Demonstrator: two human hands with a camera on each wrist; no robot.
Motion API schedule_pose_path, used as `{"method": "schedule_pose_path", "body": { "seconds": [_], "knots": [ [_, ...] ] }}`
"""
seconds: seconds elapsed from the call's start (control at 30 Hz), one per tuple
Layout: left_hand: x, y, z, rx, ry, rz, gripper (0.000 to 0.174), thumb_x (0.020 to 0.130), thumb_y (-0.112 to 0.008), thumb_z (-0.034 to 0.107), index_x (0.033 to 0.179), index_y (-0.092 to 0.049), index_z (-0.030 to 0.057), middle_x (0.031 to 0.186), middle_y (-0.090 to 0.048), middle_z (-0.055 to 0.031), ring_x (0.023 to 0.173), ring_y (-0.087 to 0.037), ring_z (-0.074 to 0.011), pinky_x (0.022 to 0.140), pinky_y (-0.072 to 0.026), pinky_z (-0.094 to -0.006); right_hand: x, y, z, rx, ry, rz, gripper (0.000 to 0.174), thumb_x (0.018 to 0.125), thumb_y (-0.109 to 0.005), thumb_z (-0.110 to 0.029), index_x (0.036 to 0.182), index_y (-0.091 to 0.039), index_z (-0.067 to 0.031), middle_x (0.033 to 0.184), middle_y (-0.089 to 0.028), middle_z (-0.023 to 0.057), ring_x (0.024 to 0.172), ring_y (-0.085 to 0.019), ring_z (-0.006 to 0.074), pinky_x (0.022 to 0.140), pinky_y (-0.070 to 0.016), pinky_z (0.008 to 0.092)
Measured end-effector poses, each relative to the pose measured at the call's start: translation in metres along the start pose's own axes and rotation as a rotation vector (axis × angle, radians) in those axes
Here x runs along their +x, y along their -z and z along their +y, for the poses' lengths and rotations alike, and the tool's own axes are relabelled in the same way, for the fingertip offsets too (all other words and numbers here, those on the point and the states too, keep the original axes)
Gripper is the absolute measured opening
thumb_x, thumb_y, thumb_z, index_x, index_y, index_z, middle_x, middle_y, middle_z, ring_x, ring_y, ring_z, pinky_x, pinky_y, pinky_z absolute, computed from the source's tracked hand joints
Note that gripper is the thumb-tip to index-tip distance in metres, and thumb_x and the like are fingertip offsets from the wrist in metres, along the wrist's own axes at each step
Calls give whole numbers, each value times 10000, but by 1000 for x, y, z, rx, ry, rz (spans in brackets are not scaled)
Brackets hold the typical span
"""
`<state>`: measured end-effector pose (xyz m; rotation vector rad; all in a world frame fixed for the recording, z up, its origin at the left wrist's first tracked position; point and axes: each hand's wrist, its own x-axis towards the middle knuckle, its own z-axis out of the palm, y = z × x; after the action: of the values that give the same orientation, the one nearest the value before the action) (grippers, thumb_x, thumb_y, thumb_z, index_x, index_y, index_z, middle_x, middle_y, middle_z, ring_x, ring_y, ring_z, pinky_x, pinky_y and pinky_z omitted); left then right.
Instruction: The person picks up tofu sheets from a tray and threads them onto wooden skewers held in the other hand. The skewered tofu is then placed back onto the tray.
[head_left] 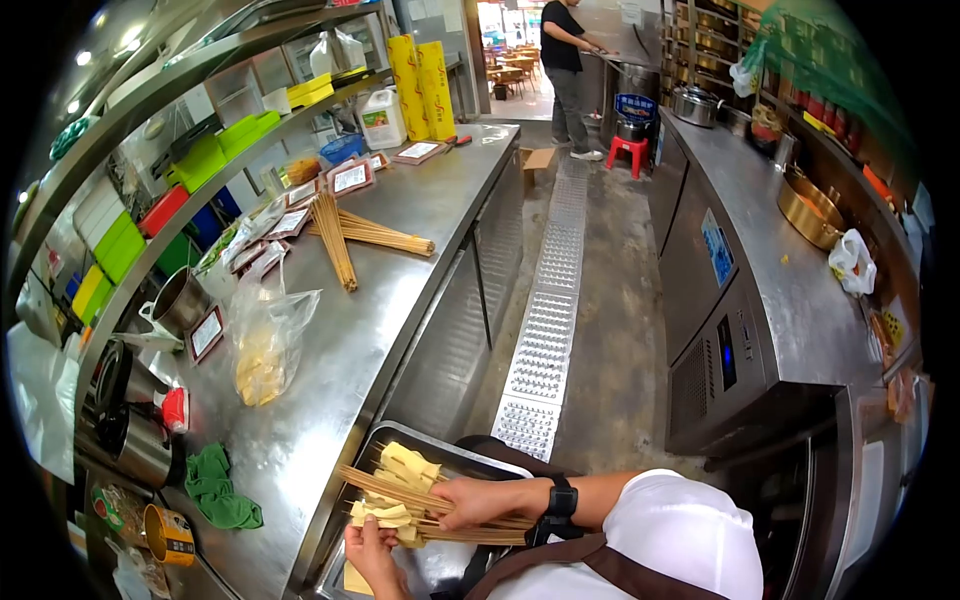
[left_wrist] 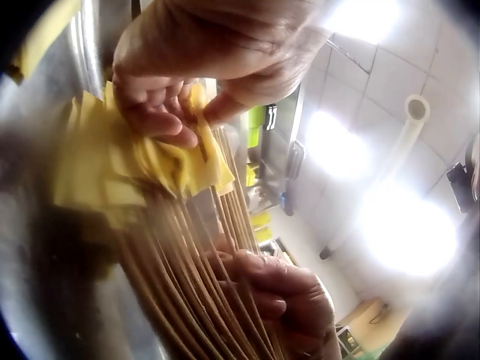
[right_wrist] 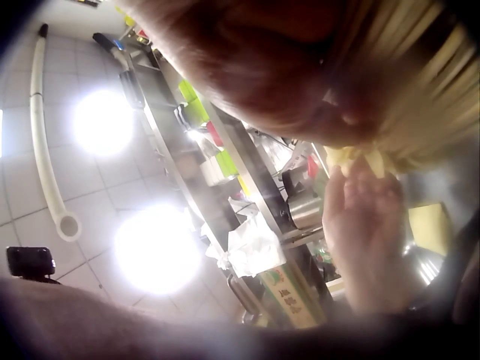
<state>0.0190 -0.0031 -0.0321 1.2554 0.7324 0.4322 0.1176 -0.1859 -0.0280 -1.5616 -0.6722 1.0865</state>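
My right hand [head_left: 470,500] grips a bundle of thin wooden skewers [left_wrist: 187,270] that carry folded pale-yellow sheets, like tofu skin [head_left: 405,465], at one end. With thumb and fingers, my left hand [head_left: 375,562] pinches one folded yellow sheet [left_wrist: 202,161] at the skewered end of the bundle. In the left wrist view, the left hand [left_wrist: 217,41] is above the sheets and the right hand [left_wrist: 285,296] lies farther along the bare sticks. Both hands work over a metal tray [head_left: 460,443]. The right wrist view shows the left hand [right_wrist: 367,232] beyond the right.
Left is a steel counter [head_left: 330,350] with a plastic bag of yellow sheets [head_left: 262,365], spare skewers [head_left: 335,245], a green cloth [head_left: 215,490] and pots. A second counter [head_left: 735,185] runs along the right. Down the aisle, a person [head_left: 565,70] stands near a red stool [head_left: 628,155].
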Motion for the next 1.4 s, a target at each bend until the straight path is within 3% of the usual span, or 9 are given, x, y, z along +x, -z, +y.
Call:
{"method": "schedule_pose_path", "body": {
  "seconds": [0.13,0.33,0.43,0.5,0.6,0.8,1.03,1.13,1.4],
  "knots": [
    [-10,-2,14,-49,-13,-61,81,917,-534,113,902,-535,33,737,-605,-44,571,-555,-96,493,-409,-203,-6,2,-7,-66,136,51,282,752,-699,-175,923,-530,-27,834,-580,46,794,-518,127,710,-449,303],
    [-12,-4,16,-25,-10,-69,177,895,-550,128,1041,-571,31,884,-647,-42,654,-587,-87,543,-436,-213,-19,1,-30,93,40,77,297,737,-710,-161,961,-570,-25,861,-601,42,828,-539,122,721,-465,288],
    [-13,-1,12,-38,-15,-75,207,872,-592,111,1051,-571,10,808,-627,-26,645,-581,-89,551,-451,-216,-21,1,-30,267,-123,86,304,751,-716,-97,999,-545,-57,789,-547,-6,674,-527,62,546,-422,209],
    [-18,-1,13,24,-8,-59,233,869,-598,107,1077,-570,7,814,-644,-45,655,-597,-99,561,-457,-217,-23,-2,-27,312,-91,129,251,764,-706,-73,967,-559,-49,758,-554,-8,588,-513,59,530,-412,197],
    [-15,-3,23,38,16,-58,238,874,-593,108,1090,-568,11,820,-655,-48,665,-609,-100,564,-459,-211,-22,-4,-42,355,-118,144,202,775,-678,2,939,-567,-38,780,-572,-7,641,-537,60,600,-436,194],
    [-14,-7,24,45,10,-63,231,877,-588,102,1084,-562,2,835,-658,-41,677,-601,-82,573,-455,-205,-21,-1,-40,395,-90,167,198,773,-677,14,932,-571,-38,812,-592,-5,715,-570,76,675,-459,206],
    [-12,-7,18,31,16,-31,231,878,-585,74,1083,-516,-7,887,-659,-54,685,-581,-82,565,-439,-211,-19,-4,-38,301,-76,153,193,784,-681,1,939,-572,-36,834,-584,-13,751,-557,70,693,-463,219],
    [-11,-7,14,38,-30,-18,266,868,-600,83,1078,-492,-39,819,-661,-70,634,-584,-89,538,-458,-229,-19,-4,-37,252,-61,164,196,788,-680,1,948,-573,-35,839,-584,-11,753,-559,72,696,-466,219],
    [-11,-9,13,93,-36,14,301,857,-587,50,1119,-461,-27,819,-654,-82,662,-595,-102,546,-460,-247,-17,-5,-33,236,-81,159,211,784,-678,12,961,-567,-21,856,-578,-5,771,-560,77,708,-474,219]
  ]
}}
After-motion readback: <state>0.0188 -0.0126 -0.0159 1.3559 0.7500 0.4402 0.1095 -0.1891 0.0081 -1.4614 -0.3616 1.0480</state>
